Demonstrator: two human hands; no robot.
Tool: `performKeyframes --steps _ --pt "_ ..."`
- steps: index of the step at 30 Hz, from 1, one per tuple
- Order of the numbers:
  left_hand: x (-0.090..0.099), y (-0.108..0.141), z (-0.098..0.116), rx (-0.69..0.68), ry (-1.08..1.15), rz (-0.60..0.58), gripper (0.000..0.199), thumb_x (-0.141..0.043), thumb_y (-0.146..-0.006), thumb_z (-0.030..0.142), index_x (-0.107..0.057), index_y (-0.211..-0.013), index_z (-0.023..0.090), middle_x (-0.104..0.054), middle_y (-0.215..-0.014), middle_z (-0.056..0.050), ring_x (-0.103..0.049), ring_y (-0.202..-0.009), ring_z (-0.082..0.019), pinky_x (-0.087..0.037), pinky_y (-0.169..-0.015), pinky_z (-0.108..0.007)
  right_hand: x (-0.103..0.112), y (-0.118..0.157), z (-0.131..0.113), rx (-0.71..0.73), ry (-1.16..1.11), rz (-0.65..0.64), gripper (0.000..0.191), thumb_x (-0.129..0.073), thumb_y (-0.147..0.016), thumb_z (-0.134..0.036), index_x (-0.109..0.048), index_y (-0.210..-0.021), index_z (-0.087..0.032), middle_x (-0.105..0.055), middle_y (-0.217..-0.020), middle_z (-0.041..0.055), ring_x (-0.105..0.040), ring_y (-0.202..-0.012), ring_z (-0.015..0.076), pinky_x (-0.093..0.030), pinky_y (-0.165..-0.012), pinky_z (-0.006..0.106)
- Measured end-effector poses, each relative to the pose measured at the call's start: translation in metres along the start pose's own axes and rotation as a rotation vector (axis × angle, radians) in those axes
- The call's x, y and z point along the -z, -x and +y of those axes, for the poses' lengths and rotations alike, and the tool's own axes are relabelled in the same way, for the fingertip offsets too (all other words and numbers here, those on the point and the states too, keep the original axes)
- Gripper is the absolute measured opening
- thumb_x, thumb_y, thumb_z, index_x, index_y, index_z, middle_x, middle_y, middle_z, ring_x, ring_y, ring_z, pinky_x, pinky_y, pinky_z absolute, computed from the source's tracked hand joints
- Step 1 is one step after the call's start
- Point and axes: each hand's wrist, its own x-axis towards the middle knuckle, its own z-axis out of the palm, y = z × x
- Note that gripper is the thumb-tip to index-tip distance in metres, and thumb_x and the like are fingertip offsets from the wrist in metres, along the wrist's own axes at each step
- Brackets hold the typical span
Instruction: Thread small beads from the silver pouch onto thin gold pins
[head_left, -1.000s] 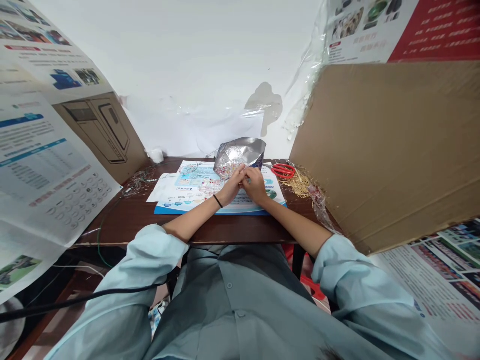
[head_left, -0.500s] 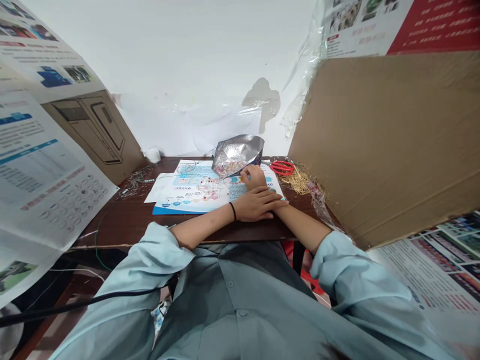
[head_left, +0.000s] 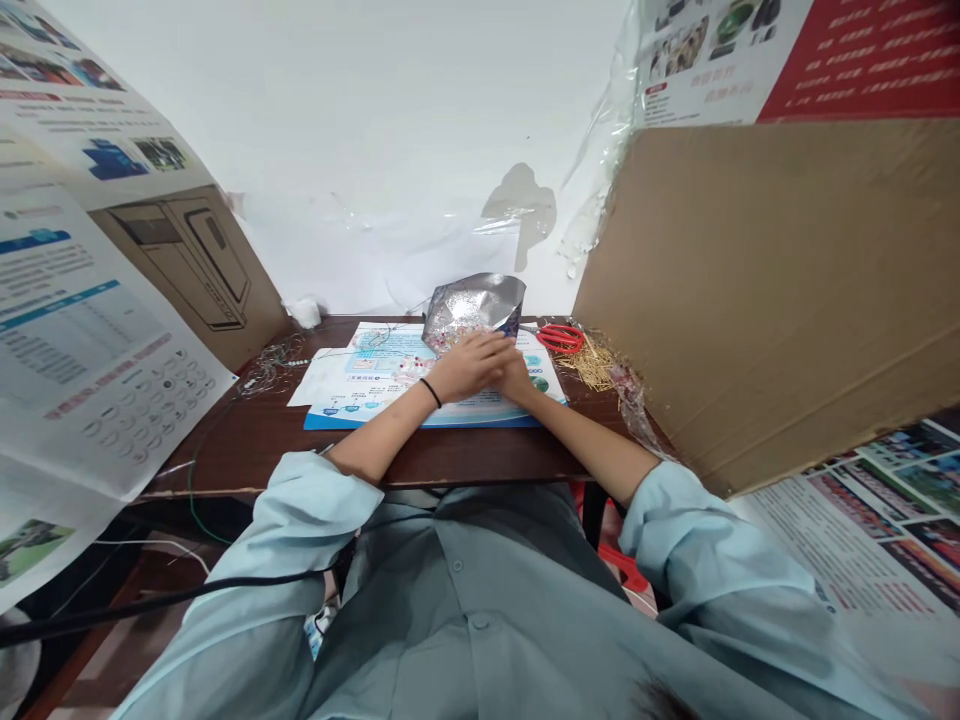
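Observation:
My left hand (head_left: pixel 474 362), with a black band on the wrist, lies across my right hand, its fingers stretched out over it. Most of my right hand (head_left: pixel 516 380) is covered by the left, so its fingers are hidden. Just behind both hands a silver foil bag (head_left: pixel 480 298) stands with its mouth open, small colourful beads inside it. More pink and red beads (head_left: pixel 411 370) are scattered on a printed sheet (head_left: pixel 375 392) to the left of my hands.
Red-handled scissors (head_left: pixel 561 338) rest by a heap of thin straw-coloured sticks (head_left: pixel 592 365) at right, near crumpled clear plastic (head_left: pixel 631 398). Tangled thin thread (head_left: pixel 271 365) lies at left on the brown table (head_left: pixel 465 460). Cardboard panels (head_left: pixel 772 290) wall both sides.
My left hand has slid forward from the right wrist onto the right hand. The right hand has drawn back slightly beneath it, and the view has shifted a little.

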Motion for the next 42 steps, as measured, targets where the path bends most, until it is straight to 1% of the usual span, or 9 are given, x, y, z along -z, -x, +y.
performKeyframes --steps 3,6,9,15,20,25,28,35,42 --pt "0.018 0.008 -0.017 0.215 -0.183 0.109 0.035 -0.051 -0.1 0.027 -0.077 -0.122 0.019 -0.072 -0.137 -0.017 -0.056 -0.14 -0.034 -0.03 -0.128 -0.055 0.011 -0.01 -0.006 -0.115 -0.052 0.027 0.015 -0.054 -0.093 -0.023 -0.063 -0.08 -0.021 -0.071 -0.088 0.0084 -0.063 -0.086 0.0218 -0.052 -0.086 0.037" --pt "0.032 0.015 -0.032 0.473 -0.33 0.05 0.032 -0.049 -0.099 0.021 -0.079 -0.11 0.016 -0.075 -0.12 -0.02 -0.066 -0.121 -0.032 -0.047 -0.113 -0.044 0.017 -0.009 -0.014 -0.166 -0.115 0.05 0.02 -0.056 -0.09 -0.023 -0.053 -0.07 -0.024 -0.067 -0.08 0.0038 -0.06 -0.083 0.0198 -0.048 -0.084 0.034" --pt "0.038 0.018 -0.037 0.581 -0.422 -0.065 0.023 -0.059 -0.091 0.015 -0.08 -0.099 0.018 -0.077 -0.11 -0.017 -0.07 -0.109 -0.029 -0.051 -0.1 -0.035 0.019 -0.007 -0.018 -0.182 -0.151 0.027 0.022 -0.058 -0.088 -0.02 -0.051 -0.067 -0.024 -0.065 -0.077 0.0021 -0.058 -0.081 0.0193 -0.046 -0.082 0.033" --pt "0.042 0.015 -0.029 0.631 -0.544 -0.149 0.042 -0.054 -0.09 0.006 -0.084 -0.115 0.021 -0.078 -0.116 -0.017 -0.072 -0.109 -0.031 -0.051 -0.092 -0.034 0.018 -0.007 -0.019 -0.159 -0.146 0.045 0.022 -0.059 -0.089 -0.02 -0.052 -0.068 -0.024 -0.065 -0.077 0.0012 -0.058 -0.079 0.0185 -0.045 -0.079 0.031" --pt "0.045 0.013 -0.025 0.691 -0.615 -0.122 0.038 -0.056 -0.093 0.012 -0.086 -0.114 0.023 -0.075 -0.117 -0.02 -0.072 -0.11 -0.038 -0.052 -0.091 -0.04 0.017 -0.008 -0.019 -0.168 -0.147 0.049 0.023 -0.059 -0.088 -0.019 -0.052 -0.067 -0.024 -0.065 -0.076 0.0013 -0.059 -0.079 0.0182 -0.045 -0.079 0.03" --pt "0.047 0.01 -0.026 0.73 -0.647 -0.108 0.029 -0.059 -0.091 0.018 -0.086 -0.101 0.021 -0.074 -0.111 -0.02 -0.072 -0.108 -0.037 -0.052 -0.089 -0.04 0.018 -0.006 -0.02 -0.161 -0.185 0.078 0.022 -0.059 -0.087 -0.021 -0.052 -0.067 -0.024 -0.062 -0.074 0.0002 -0.057 -0.076 0.0178 -0.045 -0.079 0.031" --pt "0.046 0.009 -0.028 0.712 -0.63 -0.091 0.027 -0.058 -0.09 0.016 -0.085 -0.097 0.019 -0.074 -0.108 -0.019 -0.069 -0.11 -0.035 -0.052 -0.089 -0.038 0.019 -0.006 -0.021 -0.161 -0.205 0.109 0.022 -0.059 -0.087 -0.023 -0.051 -0.067 -0.024 -0.061 -0.073 0.0 -0.056 -0.075 0.0179 -0.045 -0.078 0.032" --pt "0.04 0.008 -0.032 0.667 -0.616 -0.059 0.028 -0.052 -0.097 0.016 -0.08 -0.099 0.012 -0.07 -0.124 -0.023 -0.061 -0.127 -0.035 -0.052 -0.095 -0.037 0.021 -0.007 -0.023 -0.136 -0.217 0.108 0.021 -0.058 -0.085 -0.023 -0.049 -0.066 -0.025 -0.059 -0.073 0.0007 -0.055 -0.074 0.0178 -0.044 -0.079 0.032" --pt "0.04 0.01 -0.036 0.642 -0.68 -0.065 0.037 -0.044 -0.105 0.019 -0.077 -0.118 0.009 -0.071 -0.124 -0.023 -0.063 -0.128 -0.036 -0.053 -0.092 -0.04 0.022 -0.006 -0.02 -0.171 -0.316 0.15 0.017 -0.055 -0.09 -0.03 -0.051 -0.074 -0.025 -0.06 -0.069 -0.0016 -0.054 -0.069 0.0169 -0.043 -0.076 0.031"
